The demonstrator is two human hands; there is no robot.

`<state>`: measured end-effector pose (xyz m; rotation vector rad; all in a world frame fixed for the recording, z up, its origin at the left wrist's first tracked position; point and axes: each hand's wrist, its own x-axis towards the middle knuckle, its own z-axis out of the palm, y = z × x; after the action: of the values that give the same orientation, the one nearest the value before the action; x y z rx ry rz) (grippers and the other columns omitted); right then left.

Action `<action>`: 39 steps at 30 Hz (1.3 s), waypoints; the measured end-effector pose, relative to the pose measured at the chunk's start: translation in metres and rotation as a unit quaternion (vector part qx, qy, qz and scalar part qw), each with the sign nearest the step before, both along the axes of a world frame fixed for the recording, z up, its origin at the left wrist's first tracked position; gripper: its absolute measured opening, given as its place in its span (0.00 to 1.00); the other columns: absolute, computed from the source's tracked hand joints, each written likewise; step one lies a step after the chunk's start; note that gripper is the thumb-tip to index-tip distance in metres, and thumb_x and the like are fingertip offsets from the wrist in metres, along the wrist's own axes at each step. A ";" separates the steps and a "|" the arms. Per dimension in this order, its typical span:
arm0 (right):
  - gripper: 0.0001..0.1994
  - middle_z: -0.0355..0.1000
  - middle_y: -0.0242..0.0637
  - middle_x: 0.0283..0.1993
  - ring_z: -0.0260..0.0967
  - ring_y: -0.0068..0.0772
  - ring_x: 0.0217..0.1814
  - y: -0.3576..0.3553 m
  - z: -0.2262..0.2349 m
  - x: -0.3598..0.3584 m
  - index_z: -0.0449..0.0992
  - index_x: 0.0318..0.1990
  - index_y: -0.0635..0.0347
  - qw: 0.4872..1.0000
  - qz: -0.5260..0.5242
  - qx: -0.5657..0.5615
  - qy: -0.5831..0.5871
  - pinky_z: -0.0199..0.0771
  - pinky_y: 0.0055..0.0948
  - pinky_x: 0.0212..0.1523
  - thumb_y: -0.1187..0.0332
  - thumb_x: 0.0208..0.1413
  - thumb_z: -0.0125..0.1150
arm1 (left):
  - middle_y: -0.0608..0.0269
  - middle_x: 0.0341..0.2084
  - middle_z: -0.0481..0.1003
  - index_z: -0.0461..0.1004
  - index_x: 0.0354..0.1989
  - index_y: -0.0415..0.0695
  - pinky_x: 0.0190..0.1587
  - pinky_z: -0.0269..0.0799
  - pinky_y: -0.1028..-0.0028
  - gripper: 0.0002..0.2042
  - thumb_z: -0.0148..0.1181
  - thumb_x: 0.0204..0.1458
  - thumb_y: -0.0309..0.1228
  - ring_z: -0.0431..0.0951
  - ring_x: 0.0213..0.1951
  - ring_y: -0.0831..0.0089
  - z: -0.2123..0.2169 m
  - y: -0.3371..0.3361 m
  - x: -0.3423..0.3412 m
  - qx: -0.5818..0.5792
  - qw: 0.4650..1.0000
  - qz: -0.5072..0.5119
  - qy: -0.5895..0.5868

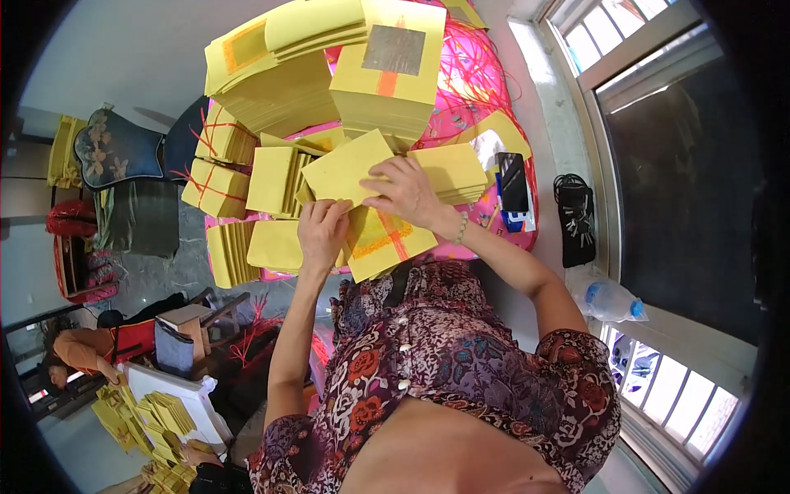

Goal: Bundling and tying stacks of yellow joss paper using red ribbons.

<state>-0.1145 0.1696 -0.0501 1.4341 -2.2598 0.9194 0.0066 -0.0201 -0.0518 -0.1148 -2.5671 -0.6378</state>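
Observation:
A yellow paper sheet [346, 167] lies tilted under my hands at the table's near edge. My left hand [322, 235] is closed, its fingertips pinching the sheet's lower edge. My right hand [403, 191] has its fingers curled over the sheet's right side; its thumb is mostly hidden. Just below them another yellow paper [387, 245] with orange and red marks slants toward my lap. Folded yellow papers [270, 179] stand in a row to the left of the sheet, and a flat yellow stack [453, 170] is at its right.
Tall yellow paper stacks [387, 103] rise at the back of the pink-covered table [473, 90]. Bundles tied with red string [218, 188] stand at the left. A phone [513, 183] lies at the right; a plastic bottle [613, 302] rests by the window. Other people work with yellow papers at lower left.

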 end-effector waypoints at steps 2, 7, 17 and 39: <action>0.19 0.70 0.38 0.40 0.70 0.39 0.45 0.002 0.004 0.006 0.77 0.48 0.54 0.997 -0.055 -0.045 -0.030 0.66 0.35 0.50 0.57 0.52 0.67 | 0.64 0.32 0.75 0.80 0.38 0.49 0.37 0.72 0.67 0.16 0.68 0.38 0.20 0.73 0.35 0.63 0.004 0.001 -0.002 -0.010 0.999 0.008 0.038; 0.24 0.71 0.42 0.52 0.69 0.35 0.53 0.020 0.014 0.006 0.69 0.58 0.66 0.717 -0.137 -0.197 -0.654 0.69 0.36 0.53 0.55 0.63 0.60 | 0.69 0.30 0.75 0.81 0.38 0.52 0.34 0.70 0.69 0.18 0.68 0.36 0.20 0.72 0.32 0.66 0.016 0.004 -0.003 -0.038 0.991 0.011 0.125; 0.15 0.76 0.30 0.48 0.73 0.20 0.45 0.105 0.013 -0.008 0.71 0.57 0.58 0.672 -0.116 -0.190 -0.706 0.74 0.23 0.42 0.65 0.65 0.54 | 0.59 0.40 0.73 0.80 0.44 0.50 0.45 0.68 0.66 0.18 0.71 0.41 0.23 0.72 0.41 0.63 0.033 0.049 0.005 0.006 0.996 -0.042 0.077; 0.15 0.74 0.32 0.47 0.73 0.21 0.43 0.164 -0.112 -0.050 0.67 0.57 0.58 0.694 -0.236 -0.164 -0.660 0.77 0.25 0.38 0.66 0.65 0.53 | 0.59 0.37 0.75 0.79 0.42 0.45 0.44 0.71 0.63 0.11 0.64 0.49 0.26 0.74 0.41 0.59 0.015 0.056 0.031 0.142 0.976 -0.095 -0.137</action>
<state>-0.1643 0.3334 -0.1622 -0.2868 -2.7051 2.4448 0.0373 0.0363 -0.0365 -0.1906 -2.7108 -1.1576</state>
